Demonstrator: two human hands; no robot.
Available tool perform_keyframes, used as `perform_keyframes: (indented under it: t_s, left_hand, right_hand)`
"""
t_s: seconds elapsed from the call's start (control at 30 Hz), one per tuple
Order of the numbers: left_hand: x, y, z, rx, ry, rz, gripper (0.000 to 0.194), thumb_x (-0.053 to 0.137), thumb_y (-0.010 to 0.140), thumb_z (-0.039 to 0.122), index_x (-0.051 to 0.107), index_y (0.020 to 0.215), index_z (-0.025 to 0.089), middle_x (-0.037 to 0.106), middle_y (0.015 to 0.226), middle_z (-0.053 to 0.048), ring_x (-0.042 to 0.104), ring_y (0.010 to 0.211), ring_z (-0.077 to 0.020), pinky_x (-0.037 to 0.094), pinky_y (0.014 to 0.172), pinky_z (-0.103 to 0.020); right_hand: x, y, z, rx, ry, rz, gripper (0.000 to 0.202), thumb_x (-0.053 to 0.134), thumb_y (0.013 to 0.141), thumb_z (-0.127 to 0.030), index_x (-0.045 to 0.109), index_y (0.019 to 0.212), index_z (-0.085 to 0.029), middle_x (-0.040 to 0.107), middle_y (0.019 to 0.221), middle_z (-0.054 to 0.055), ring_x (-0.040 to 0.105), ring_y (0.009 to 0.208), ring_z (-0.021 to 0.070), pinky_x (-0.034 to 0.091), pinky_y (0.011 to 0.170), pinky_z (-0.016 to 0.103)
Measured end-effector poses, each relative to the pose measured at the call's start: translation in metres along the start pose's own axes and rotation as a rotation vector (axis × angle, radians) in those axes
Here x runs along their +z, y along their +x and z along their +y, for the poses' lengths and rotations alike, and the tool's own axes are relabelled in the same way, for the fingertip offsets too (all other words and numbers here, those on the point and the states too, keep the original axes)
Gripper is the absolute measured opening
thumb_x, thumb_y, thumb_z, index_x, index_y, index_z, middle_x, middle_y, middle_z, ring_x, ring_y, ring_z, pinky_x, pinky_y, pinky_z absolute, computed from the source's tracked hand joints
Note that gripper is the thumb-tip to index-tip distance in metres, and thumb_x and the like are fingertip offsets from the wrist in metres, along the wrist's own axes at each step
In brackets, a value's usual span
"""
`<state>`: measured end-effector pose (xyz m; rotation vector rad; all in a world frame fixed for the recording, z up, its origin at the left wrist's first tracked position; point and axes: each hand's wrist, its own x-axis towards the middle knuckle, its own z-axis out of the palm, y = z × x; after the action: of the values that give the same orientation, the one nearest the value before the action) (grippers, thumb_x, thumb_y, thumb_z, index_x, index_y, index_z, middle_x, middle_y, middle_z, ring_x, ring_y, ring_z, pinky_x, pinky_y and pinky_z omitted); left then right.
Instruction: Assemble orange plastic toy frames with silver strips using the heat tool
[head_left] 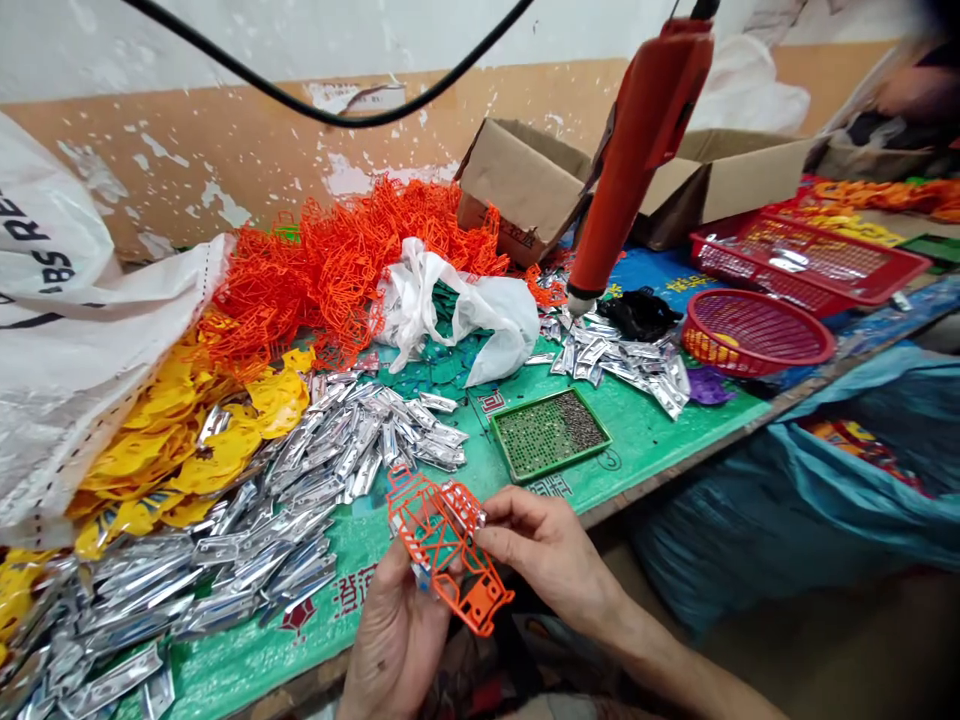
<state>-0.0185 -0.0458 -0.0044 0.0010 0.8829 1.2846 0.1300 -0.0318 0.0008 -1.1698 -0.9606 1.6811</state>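
An orange plastic frame [442, 535] is held up near the table's front edge. My left hand [401, 625] grips it from below, thumb on its left side. The fingertips of my right hand [551, 555] are pinched at its upper right part, where a small silvery piece shows. Just behind the frame lies a pile of silvery metal-like pieces [367, 430]. A green tray [551, 435] of small screws sits beyond my right hand. Above the table hangs an orange-red electric screwdriver [637, 150], its tip pointing down.
Yellow parts [180, 440] and a white sack [75, 350] stand at the left. Orange frames [337, 270] are heaped behind, beside a white plastic bag [495, 320]. Cardboard boxes [517, 190] and a red basket [757, 335] are farther right. A blue bag [720, 520] hangs at the table edge.
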Motion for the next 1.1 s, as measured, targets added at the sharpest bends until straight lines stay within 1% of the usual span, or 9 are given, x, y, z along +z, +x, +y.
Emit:
perform_keyframes:
  t_s: [0.17, 0.3, 0.4, 0.53, 0.63, 0.7, 0.83, 0.97, 1.1]
  left_hand:
    - [-0.003, 0.0, -0.002, 0.031, 0.057, -0.015, 0.036, 0.088, 0.064, 0.031, 0.079, 0.096, 0.018, 0.077, 0.089, -0.006, 0.064, 0.062, -0.0141, 0.059, 0.061, -0.026]
    - [-0.003, -0.002, -0.001, 0.077, 0.112, -0.022, 0.039, 0.09, 0.06, 0.033, 0.079, 0.093, 0.017, 0.076, 0.079, -0.005, 0.062, 0.057, -0.014, 0.059, 0.059, -0.026]
    - [-0.001, -0.002, 0.0, 0.086, 0.142, 0.003, 0.04, 0.091, 0.055, 0.032, 0.08, 0.091, 0.017, 0.075, 0.073, -0.004, 0.065, 0.061, -0.0164, 0.06, 0.061, -0.027]
    - [-0.001, -0.001, 0.002, 0.08, 0.133, -0.013, 0.045, 0.091, 0.055, 0.027, 0.079, 0.097, 0.02, 0.077, 0.079, -0.003, 0.069, 0.067, -0.0199, 0.061, 0.077, -0.036]
    - [-0.002, -0.002, 0.003, 0.032, 0.109, -0.022, 0.048, 0.09, 0.053, 0.022, 0.078, 0.099, 0.021, 0.078, 0.079, -0.003, 0.07, 0.068, -0.0215, 0.06, 0.083, -0.04]
    - [-0.002, -0.002, 0.003, 0.022, 0.099, -0.02, 0.047, 0.09, 0.053, 0.022, 0.079, 0.098, 0.02, 0.077, 0.077, -0.003, 0.07, 0.068, -0.0221, 0.06, 0.083, -0.04]
    - [0.0, -0.002, 0.002, 0.072, 0.114, -0.014, 0.042, 0.092, 0.051, 0.025, 0.08, 0.091, 0.019, 0.075, 0.071, -0.002, 0.068, 0.065, -0.0196, 0.061, 0.079, -0.037]
    - [0.002, -0.001, 0.0, 0.103, 0.152, -0.002, 0.039, 0.093, 0.051, 0.032, 0.08, 0.084, 0.018, 0.073, 0.067, -0.002, 0.065, 0.058, -0.0162, 0.062, 0.074, -0.033]
    - [0.005, -0.002, -0.003, 0.117, 0.175, -0.006, 0.048, 0.095, 0.046, 0.031, 0.079, 0.09, 0.019, 0.074, 0.069, -0.001, 0.066, 0.058, -0.0172, 0.061, 0.075, -0.034]
  right_hand:
    - [-0.005, -0.003, 0.001, -0.127, -0.207, 0.052, 0.015, 0.063, 0.083, -0.028, 0.074, 0.078, -0.017, 0.067, 0.075, 0.001, 0.058, 0.071, 0.0132, 0.045, 0.065, 0.025]
    - [-0.005, -0.004, 0.002, -0.184, -0.213, 0.058, 0.016, 0.062, 0.084, -0.026, 0.075, 0.077, -0.018, 0.063, 0.071, 0.0, 0.054, 0.068, 0.012, 0.043, 0.063, 0.024]
    - [-0.004, -0.004, 0.004, -0.218, -0.199, 0.064, 0.015, 0.062, 0.084, -0.024, 0.074, 0.076, -0.018, 0.061, 0.071, 0.0, 0.053, 0.067, 0.0116, 0.042, 0.062, 0.024]
    - [-0.002, -0.005, 0.005, -0.217, -0.18, 0.068, 0.014, 0.061, 0.083, -0.022, 0.073, 0.076, -0.018, 0.059, 0.07, -0.001, 0.053, 0.064, 0.0106, 0.042, 0.061, 0.023]
    - [-0.001, -0.005, 0.004, -0.207, -0.151, 0.051, 0.015, 0.061, 0.084, -0.022, 0.073, 0.078, -0.017, 0.058, 0.071, -0.001, 0.054, 0.062, 0.0101, 0.043, 0.059, 0.023]
    - [-0.001, -0.006, 0.004, -0.218, -0.157, 0.056, 0.015, 0.06, 0.084, -0.022, 0.073, 0.078, -0.017, 0.059, 0.071, -0.001, 0.055, 0.064, 0.0107, 0.043, 0.061, 0.024]
    - [0.0, -0.006, 0.005, -0.224, -0.158, 0.071, 0.011, 0.063, 0.081, -0.021, 0.073, 0.078, -0.018, 0.061, 0.074, 0.0, 0.056, 0.07, 0.0121, 0.043, 0.066, 0.025]
    - [0.004, -0.004, 0.007, -0.197, -0.089, 0.086, 0.008, 0.07, 0.075, -0.024, 0.071, 0.078, -0.017, 0.06, 0.074, -0.001, 0.054, 0.065, 0.011, 0.042, 0.06, 0.024]
    - [0.01, -0.003, 0.006, -0.166, -0.126, 0.146, 0.01, 0.072, 0.071, -0.024, 0.067, 0.071, -0.016, 0.056, 0.069, -0.003, 0.05, 0.058, 0.0092, 0.039, 0.055, 0.023]
